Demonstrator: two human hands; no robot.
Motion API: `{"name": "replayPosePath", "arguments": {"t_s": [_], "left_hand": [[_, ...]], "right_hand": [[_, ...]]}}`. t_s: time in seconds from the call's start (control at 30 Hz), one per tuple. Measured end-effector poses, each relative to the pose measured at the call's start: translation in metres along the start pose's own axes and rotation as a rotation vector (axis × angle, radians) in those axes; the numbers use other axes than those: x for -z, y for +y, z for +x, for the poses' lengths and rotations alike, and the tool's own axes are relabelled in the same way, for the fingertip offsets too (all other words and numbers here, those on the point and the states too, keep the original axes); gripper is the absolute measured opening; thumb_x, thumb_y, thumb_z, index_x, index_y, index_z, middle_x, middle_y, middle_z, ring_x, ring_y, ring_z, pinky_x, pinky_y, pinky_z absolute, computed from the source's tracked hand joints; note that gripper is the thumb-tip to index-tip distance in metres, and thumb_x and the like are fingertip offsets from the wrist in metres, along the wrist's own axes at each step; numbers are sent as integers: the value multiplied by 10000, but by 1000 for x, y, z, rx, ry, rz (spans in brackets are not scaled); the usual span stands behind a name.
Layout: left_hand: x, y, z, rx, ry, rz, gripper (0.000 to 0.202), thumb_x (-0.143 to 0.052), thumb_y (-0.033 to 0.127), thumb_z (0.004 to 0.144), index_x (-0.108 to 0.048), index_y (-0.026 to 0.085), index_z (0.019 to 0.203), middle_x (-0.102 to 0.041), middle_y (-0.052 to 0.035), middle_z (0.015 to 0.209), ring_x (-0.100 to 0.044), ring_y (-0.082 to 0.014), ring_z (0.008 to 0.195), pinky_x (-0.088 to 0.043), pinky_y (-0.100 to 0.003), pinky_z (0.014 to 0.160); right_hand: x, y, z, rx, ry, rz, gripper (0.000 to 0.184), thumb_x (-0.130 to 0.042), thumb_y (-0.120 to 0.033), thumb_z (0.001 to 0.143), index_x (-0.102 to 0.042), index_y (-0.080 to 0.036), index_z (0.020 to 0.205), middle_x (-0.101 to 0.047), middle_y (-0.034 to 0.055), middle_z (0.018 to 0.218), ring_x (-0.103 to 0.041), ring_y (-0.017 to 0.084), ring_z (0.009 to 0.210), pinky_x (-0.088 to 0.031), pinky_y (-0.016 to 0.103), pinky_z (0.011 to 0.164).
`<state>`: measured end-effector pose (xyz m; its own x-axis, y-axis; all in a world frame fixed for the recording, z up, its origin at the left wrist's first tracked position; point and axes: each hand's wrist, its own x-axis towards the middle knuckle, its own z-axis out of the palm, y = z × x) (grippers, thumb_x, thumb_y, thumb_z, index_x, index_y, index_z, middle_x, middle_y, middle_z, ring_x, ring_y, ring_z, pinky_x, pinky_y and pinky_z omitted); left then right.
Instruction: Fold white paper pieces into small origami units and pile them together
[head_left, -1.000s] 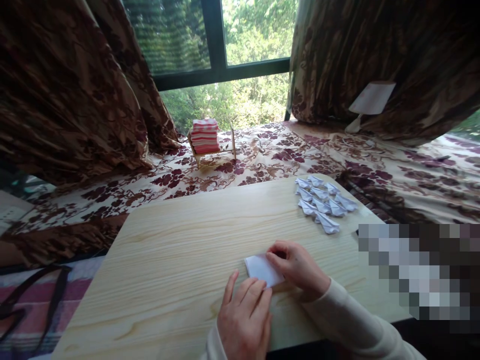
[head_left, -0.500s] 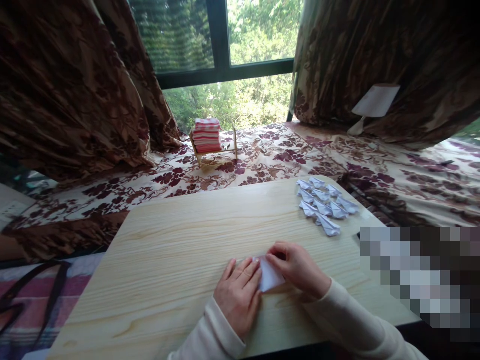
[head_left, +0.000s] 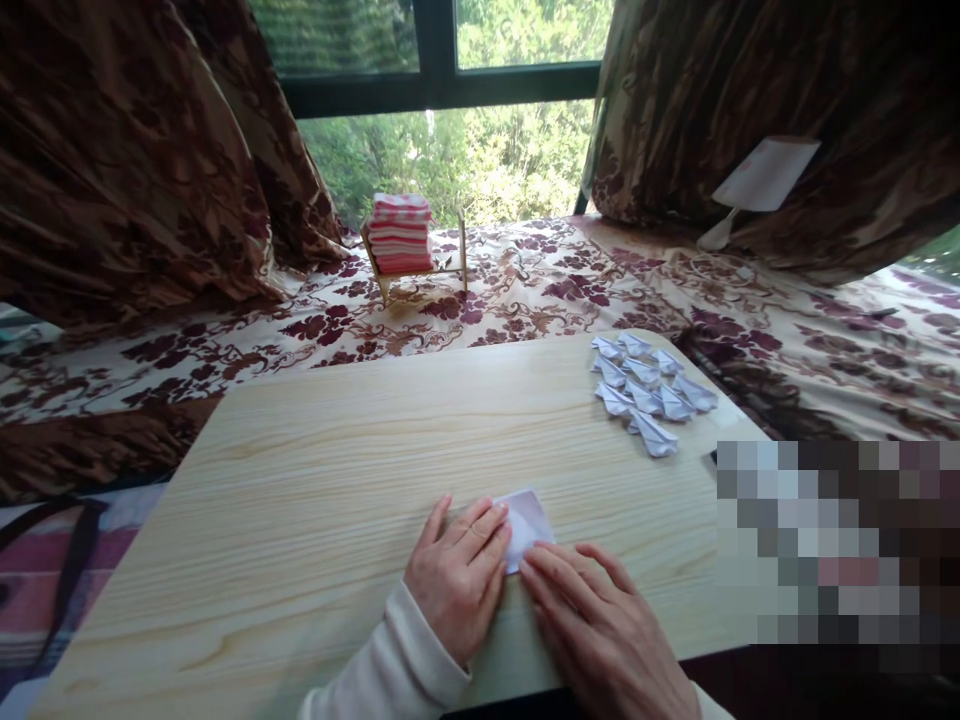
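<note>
A small folded sheet of white paper [head_left: 526,518] lies flat on the light wooden table [head_left: 337,470], near its front edge. My left hand [head_left: 461,570] rests palm down with its fingers stretched out, the fingertips pressing on the paper's left side. At the paper's lower right edge, my right hand [head_left: 600,620] lies flat with its fingers extended, the fingertips touching the paper. Part of the paper is hidden under the left fingers. Several folded white paper pieces [head_left: 645,385] sit in rows at the table's far right corner.
Behind the table, a small gold-coloured rack [head_left: 463,255] holds a stack of red and white striped cloths [head_left: 401,232] on a floral cover [head_left: 525,290]. A white lamp [head_left: 766,175] stands at the back right. A blurred patch covers the right side.
My right hand has let go of the paper's upper edge, moved down toward me and flattened at its lower right. The left hand stays on the paper. The view has tilted down slightly.
</note>
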<state>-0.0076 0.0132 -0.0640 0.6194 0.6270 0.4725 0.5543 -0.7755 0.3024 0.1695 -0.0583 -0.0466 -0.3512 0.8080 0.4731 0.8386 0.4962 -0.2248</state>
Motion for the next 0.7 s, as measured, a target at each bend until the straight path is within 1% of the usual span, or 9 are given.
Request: {"name": "replayPosePath", "arguments": {"t_s": [0.1, 0.17, 0.2, 0.27, 0.37, 0.47, 0.57, 0.63, 0.7], "left_hand": [[0, -3, 1, -16, 1, -11, 305, -416, 165, 872, -634, 197, 1083, -653, -42, 1203, -541, -199, 1161, -186, -439, 1092], [0, -3, 1, -21, 6, -21, 301, -418, 173, 874, -634, 198, 1083, -653, -40, 1204, -542, -201, 1161, -196, -431, 1088], [0, -3, 1, -18, 7, -27, 300, -419, 174, 876, -635, 199, 1082, -653, -38, 1204, -542, -201, 1161, -199, -427, 1087], [1, -2, 1, -3, 4, -35, 296, -417, 175, 883, -637, 199, 1079, -653, -36, 1204, -542, -200, 1160, -202, -422, 1086], [0, -3, 1, 3, -10, -38, 291, -416, 194, 892, -635, 191, 1084, -650, -43, 1208, -538, -205, 1161, -207, -428, 1083], [1, -6, 1, -16, -11, -36, 296, -407, 211, 898, -632, 194, 1089, -654, -48, 1199, -542, -205, 1152, -221, -436, 1077], [6, -8, 0, -17, 7, -21, 277, -430, 226, 894, -648, 193, 1061, -650, -68, 1199, -530, -227, 1161, -245, -458, 1068], [10, -2, -2, -6, 60, -8, 253, -464, 177, 879, -656, 172, 1043, -658, -83, 1177, -521, -236, 1166, -272, -460, 1060], [11, 8, -5, -19, 117, -21, 268, -470, 99, 865, -648, 146, 1059, -686, -74, 1118, -540, -214, 1132, -294, -432, 1059]], "right_hand": [[8, 13, -7, -109, 14, -13, 306, -398, -176, 934, -600, -195, 1163, -689, 69, 1067, -589, 192, 1033, -310, 385, 989], [18, 20, -9, -143, 22, -44, 292, -391, -187, 939, -624, -179, 1115, -692, 79, 1011, -595, 200, 996, -306, 405, 994], [22, 22, -9, -137, 28, -57, 283, -397, -193, 938, -633, -169, 1093, -692, 84, 990, -593, 207, 996, -312, 410, 992], [27, 19, -6, -75, 27, -69, 271, -421, -185, 926, -631, -151, 1094, -685, 94, 1007, -573, 217, 1047, -330, 403, 988], [22, 9, 2, 60, -27, -52, 325, -416, -114, 903, -589, -142, 1177, -656, 92, 1133, -531, 212, 1137, -354, 382, 986], [10, 2, 7, 52, -50, -27, 354, -381, -97, 908, -574, -124, 1203, -657, 95, 1134, -556, 218, 1102, -393, 392, 965], [3, 4, 7, 32, -63, -8, 362, -392, -102, 908, -556, -122, 1230, -656, 100, 1128, -569, 220, 1082, -415, 402, 953], [2, 7, 5, 41, -67, -8, 365, -395, -108, 911, -551, -135, 1239, -660, 94, 1116, -573, 214, 1075, -417, 399, 955], [2, 9, 4, 50, -72, 2, 356, -389, -130, 921, -557, -146, 1235, -663, 89, 1114, -570, 210, 1079, -407, 397, 967]]}}
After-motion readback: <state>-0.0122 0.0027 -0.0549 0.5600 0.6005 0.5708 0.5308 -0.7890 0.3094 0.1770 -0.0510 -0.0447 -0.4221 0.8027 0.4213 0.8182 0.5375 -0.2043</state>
